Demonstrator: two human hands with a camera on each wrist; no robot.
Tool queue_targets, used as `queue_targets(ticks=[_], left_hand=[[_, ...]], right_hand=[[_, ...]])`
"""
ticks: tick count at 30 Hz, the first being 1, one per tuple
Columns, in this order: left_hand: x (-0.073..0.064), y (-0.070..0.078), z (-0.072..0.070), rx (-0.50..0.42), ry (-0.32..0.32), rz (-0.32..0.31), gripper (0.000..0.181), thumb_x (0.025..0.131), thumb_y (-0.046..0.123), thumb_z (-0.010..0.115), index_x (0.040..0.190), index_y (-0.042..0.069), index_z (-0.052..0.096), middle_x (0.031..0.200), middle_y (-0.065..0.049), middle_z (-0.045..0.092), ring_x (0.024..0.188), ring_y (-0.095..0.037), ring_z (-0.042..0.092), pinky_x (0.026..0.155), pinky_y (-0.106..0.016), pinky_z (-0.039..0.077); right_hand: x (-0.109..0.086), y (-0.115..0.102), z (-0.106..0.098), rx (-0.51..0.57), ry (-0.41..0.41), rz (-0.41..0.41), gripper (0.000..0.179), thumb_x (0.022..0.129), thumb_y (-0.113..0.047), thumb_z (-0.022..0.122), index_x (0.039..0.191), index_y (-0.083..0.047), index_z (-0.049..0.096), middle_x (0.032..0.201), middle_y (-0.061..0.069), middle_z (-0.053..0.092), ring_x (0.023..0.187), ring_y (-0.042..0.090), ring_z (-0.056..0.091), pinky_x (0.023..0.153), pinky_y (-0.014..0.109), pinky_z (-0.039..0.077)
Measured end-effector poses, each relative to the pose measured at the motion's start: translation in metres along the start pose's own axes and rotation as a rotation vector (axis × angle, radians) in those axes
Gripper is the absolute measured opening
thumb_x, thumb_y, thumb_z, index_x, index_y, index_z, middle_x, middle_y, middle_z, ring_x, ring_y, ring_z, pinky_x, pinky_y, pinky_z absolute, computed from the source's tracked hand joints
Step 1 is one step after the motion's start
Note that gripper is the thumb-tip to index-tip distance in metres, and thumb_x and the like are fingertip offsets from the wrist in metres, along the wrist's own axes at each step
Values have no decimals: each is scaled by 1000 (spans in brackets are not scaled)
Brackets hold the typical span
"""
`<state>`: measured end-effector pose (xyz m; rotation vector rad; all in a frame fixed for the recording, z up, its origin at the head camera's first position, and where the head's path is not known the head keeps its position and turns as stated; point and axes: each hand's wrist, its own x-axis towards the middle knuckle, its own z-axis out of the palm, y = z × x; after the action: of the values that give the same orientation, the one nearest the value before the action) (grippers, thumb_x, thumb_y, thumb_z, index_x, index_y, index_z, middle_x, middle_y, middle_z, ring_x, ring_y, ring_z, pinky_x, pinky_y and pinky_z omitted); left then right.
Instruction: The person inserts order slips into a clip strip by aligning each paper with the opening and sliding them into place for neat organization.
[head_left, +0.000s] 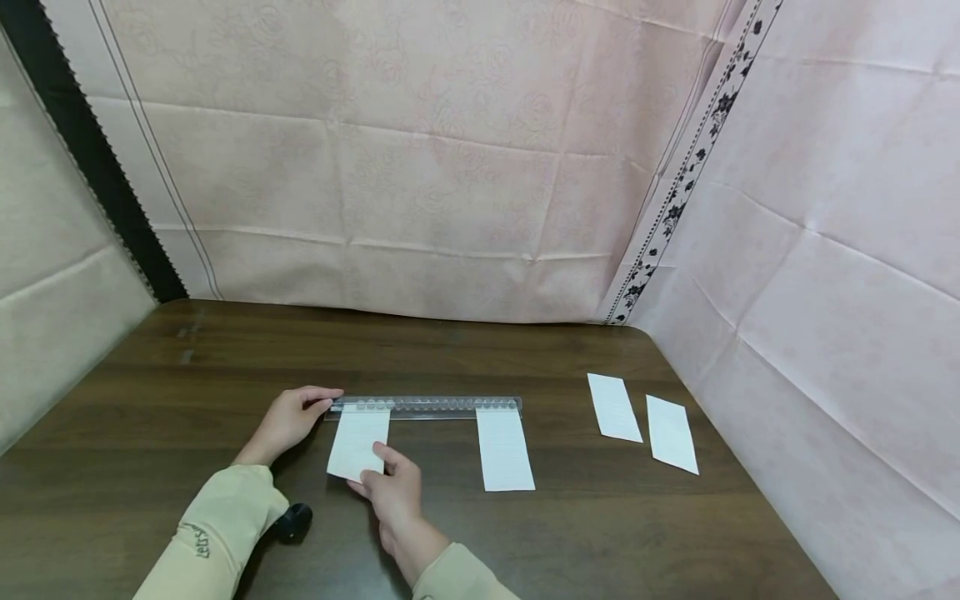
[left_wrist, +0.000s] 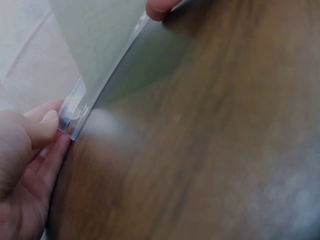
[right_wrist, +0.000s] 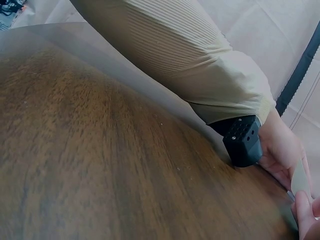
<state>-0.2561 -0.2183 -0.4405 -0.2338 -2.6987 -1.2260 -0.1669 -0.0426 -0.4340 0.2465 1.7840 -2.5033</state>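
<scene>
A clear plastic strip [head_left: 433, 407] with a scalloped edge lies across the table. My left hand [head_left: 287, 423] pinches its left end; in the left wrist view, thumb and fingers of that hand [left_wrist: 27, 150] grip the clear end piece [left_wrist: 73, 112]. With thumb and fingers, my right hand [head_left: 397, 497] holds the lower right part of a white card [head_left: 358, 442], whose top edge meets the strip near its left end. A second white card [head_left: 506, 450] has its top at the strip's right end. Only the right hand's fingertips [right_wrist: 305, 215] show in the right wrist view.
Two more white cards, one [head_left: 615, 407] nearer the strip and one [head_left: 672, 433] further right, lie apart on the brown wooden table [head_left: 600, 525]. Pale cloth [head_left: 420, 167] hangs behind and beside it. A black device [right_wrist: 243, 142] sits at my left wrist.
</scene>
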Motion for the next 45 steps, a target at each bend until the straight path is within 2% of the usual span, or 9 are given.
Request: queue_targets(ticks=[11, 20, 32, 45], left_hand=[[0, 1, -2, 8, 9, 2, 24, 94, 6, 54, 115, 1, 66, 115, -21, 61, 112, -40, 51, 91, -55, 39], [0, 3, 0, -4, 7, 4, 24, 94, 7, 55, 114, 1, 66, 115, -21, 61, 111, -39, 52, 92, -55, 40], [1, -1, -1, 21, 16, 27, 24, 94, 6, 55, 114, 1, 66, 114, -20, 62, 110, -39, 53, 91, -54, 40], [2, -1, 0, 16, -2, -14, 25, 95, 7, 54, 116, 2, 66, 117, -21, 60, 111, -39, 52, 91, -55, 40]], right_hand=[[1, -3, -8, -16, -25, -6, 49, 71, 25, 47, 119, 18, 50, 121, 32, 49, 87, 25, 62, 70, 34, 55], [3, -3, -16, -17, -27, -19, 48, 73, 26, 48, 120, 19, 49, 109, 25, 55, 85, 23, 62, 70, 35, 55], [4, -3, -22, -23, -42, -27, 49, 72, 25, 47, 121, 20, 48, 111, 27, 55, 85, 22, 61, 71, 35, 55], [2, -11, -29, -46, -27, -4, 49, 72, 26, 47, 120, 18, 50, 122, 33, 48, 87, 23, 62, 71, 34, 55]])
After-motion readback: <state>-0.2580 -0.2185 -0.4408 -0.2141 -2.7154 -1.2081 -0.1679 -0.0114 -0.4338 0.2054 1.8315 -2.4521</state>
